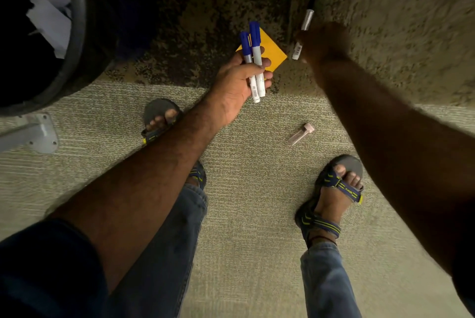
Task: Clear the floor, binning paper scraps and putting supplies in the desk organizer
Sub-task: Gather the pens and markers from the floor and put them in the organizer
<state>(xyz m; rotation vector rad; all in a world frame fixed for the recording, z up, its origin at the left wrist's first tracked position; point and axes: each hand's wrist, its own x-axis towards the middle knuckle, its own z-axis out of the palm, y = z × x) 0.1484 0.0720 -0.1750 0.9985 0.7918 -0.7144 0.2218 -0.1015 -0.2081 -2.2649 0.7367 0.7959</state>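
Observation:
My left hand (237, 81) is closed around two white markers with blue caps (253, 58), held upright over the carpet. Behind them lies a yellow sticky-note pad (272, 54), partly hidden by the markers and my fingers; whether the hand touches it I cannot tell. My right hand (325, 44), blurred, grips a white marker with a black cap (307, 18) at its lower half, cap pointing away from me. A small pale pink tube-shaped item (300, 134) lies on the carpet between my feet.
A dark round bin (77, 35) with white paper scraps (50, 13) inside stands at the upper left. A grey metal furniture foot (38, 134) is at the left. My sandalled feet (336, 189) stand on the light carpet; a darker carpet patch (192, 22) lies ahead.

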